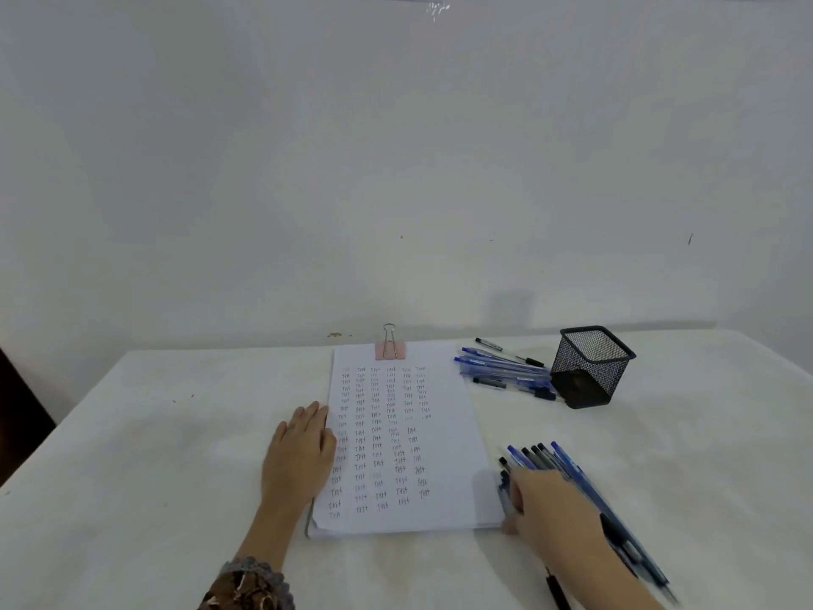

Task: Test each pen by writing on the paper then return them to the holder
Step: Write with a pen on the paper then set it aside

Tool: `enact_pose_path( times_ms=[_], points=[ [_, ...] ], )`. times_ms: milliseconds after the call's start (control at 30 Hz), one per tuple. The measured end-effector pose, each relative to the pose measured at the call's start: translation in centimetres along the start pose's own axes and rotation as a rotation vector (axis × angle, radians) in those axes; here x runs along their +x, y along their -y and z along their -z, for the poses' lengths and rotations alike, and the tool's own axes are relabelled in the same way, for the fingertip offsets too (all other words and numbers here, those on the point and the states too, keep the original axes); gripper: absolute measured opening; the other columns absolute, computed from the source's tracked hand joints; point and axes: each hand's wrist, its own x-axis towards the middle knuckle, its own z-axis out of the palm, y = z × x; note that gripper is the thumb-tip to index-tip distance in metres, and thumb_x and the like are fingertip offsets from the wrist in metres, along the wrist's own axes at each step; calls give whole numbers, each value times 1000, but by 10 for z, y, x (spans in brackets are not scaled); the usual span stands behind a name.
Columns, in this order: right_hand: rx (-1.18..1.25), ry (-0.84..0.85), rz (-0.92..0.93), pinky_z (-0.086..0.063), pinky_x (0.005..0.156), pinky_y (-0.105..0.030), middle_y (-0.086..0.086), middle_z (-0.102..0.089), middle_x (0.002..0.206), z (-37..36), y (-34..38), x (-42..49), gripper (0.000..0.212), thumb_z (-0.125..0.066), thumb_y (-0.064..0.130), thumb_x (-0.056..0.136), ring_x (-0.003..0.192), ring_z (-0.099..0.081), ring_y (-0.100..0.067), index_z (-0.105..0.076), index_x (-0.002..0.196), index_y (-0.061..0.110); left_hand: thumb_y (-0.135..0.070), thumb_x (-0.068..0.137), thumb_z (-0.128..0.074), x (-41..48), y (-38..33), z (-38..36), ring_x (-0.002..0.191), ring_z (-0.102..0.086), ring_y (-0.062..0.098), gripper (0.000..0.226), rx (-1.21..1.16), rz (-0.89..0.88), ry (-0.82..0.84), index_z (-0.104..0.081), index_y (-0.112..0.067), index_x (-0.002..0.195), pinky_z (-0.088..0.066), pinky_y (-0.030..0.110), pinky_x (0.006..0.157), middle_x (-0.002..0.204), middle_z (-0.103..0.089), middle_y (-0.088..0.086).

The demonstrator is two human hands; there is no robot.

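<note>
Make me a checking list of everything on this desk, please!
Surface: white-clothed table, faintly stained.
Job's things: paper stack filled with rows of "Test", held by a pink binder clip; black mesh pen holder, no pens sticking out; pile of pens lying left of it; second bunch of pens right of the paper.
Clutter: nothing seen.
Grips: left hand flat on the paper's left edge; right hand over the second bunch, blurred, grip unclear.
Cables: nothing seen.
Surroundings: plain white wall.

Loose pens (506,372) crowd the holder's (591,367) left side; its open top and right flank are free. A pen bundle (567,468) fills the space right of the paper (396,433); far left, the table (176,433) lies bare.
</note>
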Motion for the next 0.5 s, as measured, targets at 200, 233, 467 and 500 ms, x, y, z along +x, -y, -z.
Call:
enact_pose_path(
  times_ms=[200, 233, 467, 500],
  points=[
    [44, 130, 28, -32, 54, -13, 8, -48, 86, 13, -9, 10, 34, -63, 19, 83, 71, -47, -9, -37, 64, 29, -27, 99, -26, 0, 0, 0, 143, -14, 13, 48, 0, -5, -9, -26, -17, 145, -9, 31, 117, 154, -22, -3],
    [34, 185, 62, -34, 56, -13, 10, -47, 81, 15, -9, 12, 32, -64, 18, 81, 71, -48, -8, -40, 64, 30, -26, 99, -27, 0, 0, 0, 143, -14, 13, 47, -3, -5, -11, -26, -17, 145, -9, 32, 117, 154, -23, -3],
    [-84, 146, 203, -32, 51, -16, 14, -43, 71, 21, -6, 19, 32, -60, 10, 76, 77, -49, -11, -40, 61, 30, -27, 99, -27, -1, 0, 1, 143, -14, 12, 47, -3, -3, -17, -27, -17, 145, -9, 31, 117, 154, -22, -3],
    [-83, 164, 225, -33, 52, -14, 15, -42, 70, 20, -5, 23, 35, -60, 8, 77, 73, -48, -11, -39, 60, 30, -27, 99, -26, -1, 0, 1, 143, -14, 12, 47, -3, -3, -16, -26, -18, 145, -8, 31, 117, 154, -22, -3]
  ],
)
